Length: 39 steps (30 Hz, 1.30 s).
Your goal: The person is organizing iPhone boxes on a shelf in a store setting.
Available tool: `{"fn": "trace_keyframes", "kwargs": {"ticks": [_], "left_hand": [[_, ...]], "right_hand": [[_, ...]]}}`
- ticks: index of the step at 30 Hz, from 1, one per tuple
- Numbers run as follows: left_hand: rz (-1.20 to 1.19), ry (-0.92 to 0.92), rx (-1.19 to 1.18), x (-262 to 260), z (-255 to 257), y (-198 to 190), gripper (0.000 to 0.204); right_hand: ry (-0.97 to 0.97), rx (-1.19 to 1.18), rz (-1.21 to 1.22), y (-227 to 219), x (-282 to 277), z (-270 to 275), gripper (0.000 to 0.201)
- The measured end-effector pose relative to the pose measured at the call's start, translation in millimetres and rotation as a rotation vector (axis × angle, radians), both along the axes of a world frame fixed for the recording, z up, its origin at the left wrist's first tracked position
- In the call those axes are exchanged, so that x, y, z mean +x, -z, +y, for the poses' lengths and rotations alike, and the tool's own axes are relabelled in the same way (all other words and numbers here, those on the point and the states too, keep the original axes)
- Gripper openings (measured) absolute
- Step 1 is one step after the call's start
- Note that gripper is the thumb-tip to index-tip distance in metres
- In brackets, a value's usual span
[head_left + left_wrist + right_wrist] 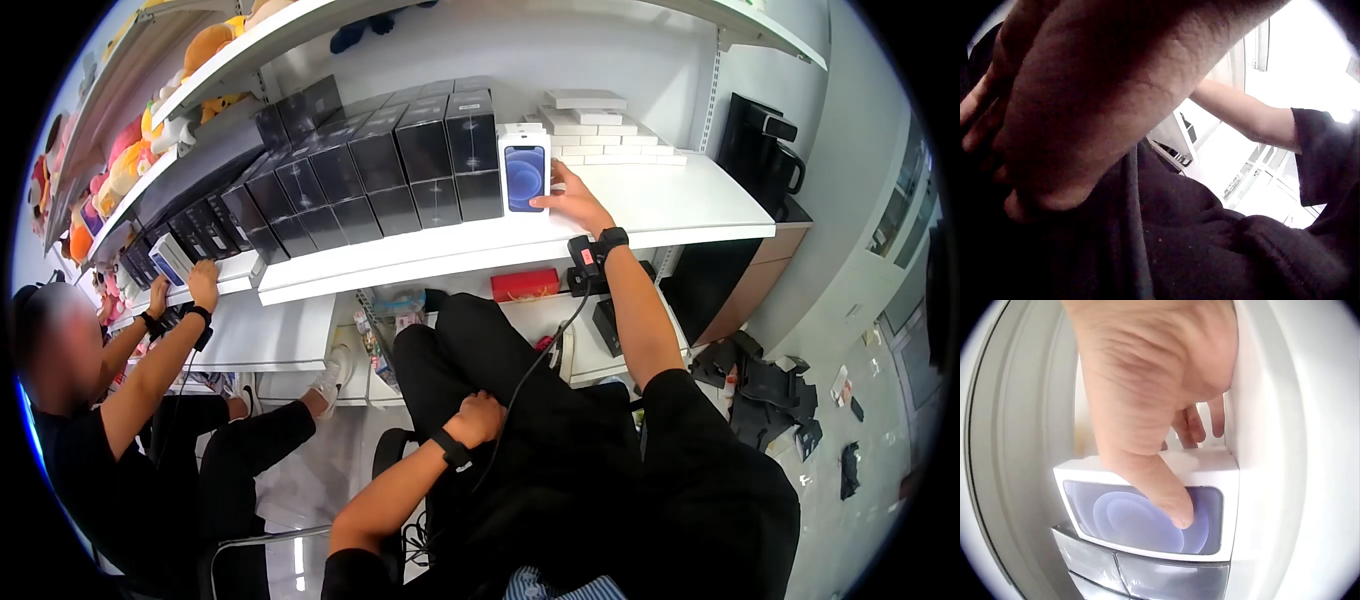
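A white phone box [524,175] with a blue phone pictured on its front stands upright at the right end of a row of black boxes [420,150]. My right hand [578,199] grips this box from its right side. In the right wrist view the thumb [1169,503] lies across the pictured phone, while the other fingers reach behind and are partly hidden. On my lap rests my left hand [477,418], its fingers loosely curled against the dark trousers. The left wrist view shows that hand [1054,131] in shadow, holding nothing visible.
White boxes [605,130] are stacked behind my right hand on the white shelf [690,205]. At far right stands a black coffee machine [750,145]. Another person [90,420] sits at left, hands at a similar box. A cable [530,375] runs from my right wrist.
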<state>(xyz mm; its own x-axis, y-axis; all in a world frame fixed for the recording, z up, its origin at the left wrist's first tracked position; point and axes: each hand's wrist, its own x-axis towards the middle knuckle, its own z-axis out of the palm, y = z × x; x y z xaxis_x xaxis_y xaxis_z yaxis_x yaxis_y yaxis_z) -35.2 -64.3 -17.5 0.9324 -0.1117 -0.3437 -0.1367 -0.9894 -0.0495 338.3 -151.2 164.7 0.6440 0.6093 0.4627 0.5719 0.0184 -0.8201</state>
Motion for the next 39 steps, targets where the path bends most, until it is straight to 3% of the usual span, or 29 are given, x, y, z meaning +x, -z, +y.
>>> {"fn": "trace_keyframes", "kwargs": {"ticks": [3, 6, 8, 10, 12, 15, 18, 21, 28, 29, 36, 37, 38, 39], "left_hand": [[-0.105, 0.092, -0.070, -6, 8, -12, 0.022], [-0.100, -0.025, -0.113, -4, -1, -82, 0.022], [-0.593, 0.006, -0.442, -9, -10, -118, 0.015], [-0.789, -0.156, -0.916, -27, -42, -184, 0.009], [-1.131, -0.002, -1.009, -56, -62, -229, 0.018], [-1.359, 0.289, -1.179, -96, -76, -270, 0.018], [-1.319, 0.531, -1.396, -111, -80, -286, 0.017], [-1.200, 0.627, -1.559, -111, -79, -290, 0.017], [-0.971, 0.718, -1.806, -105, -70, -285, 0.016], [-0.947, 0.716, -1.825, -104, -69, -285, 0.016], [-0.830, 0.718, -1.953, -116, -61, -283, 0.017], [-0.816, 0.719, -1.967, -117, -61, -284, 0.017], [-0.809, 0.718, -1.979, -118, -63, -284, 0.017], [-0.798, 0.722, -1.983, -118, -63, -283, 0.018]], "right_hand": [[-0.040, -0.003, -0.005, 2, 4, 2, 0.105], [-0.042, -0.021, -0.015, -5, -2, 2, 0.109], [-0.049, -0.049, -0.026, -5, -7, 4, 0.111], [-0.100, -0.015, -0.085, 6, 9, 10, 0.114], [-0.093, 0.002, -0.094, 14, 18, 14, 0.116], [-0.090, -0.013, -0.067, 10, 15, 12, 0.119], [-0.056, -0.043, -0.062, -1, 2, 5, 0.117], [-0.021, -0.060, -0.094, -4, -5, 4, 0.116], [-0.057, 0.020, -0.137, 1, 3, 9, 0.117], [-0.046, -0.042, -0.032, -3, 0, 4, 0.118], [0.039, -0.124, -0.148, 5, 11, 11, 0.121], [0.027, -0.091, -0.180, 8, 8, 9, 0.118], [-0.005, -0.089, -0.134, 7, 7, 7, 0.096], [-0.020, -0.083, -0.078, 10, -1, 3, 0.093]]}}
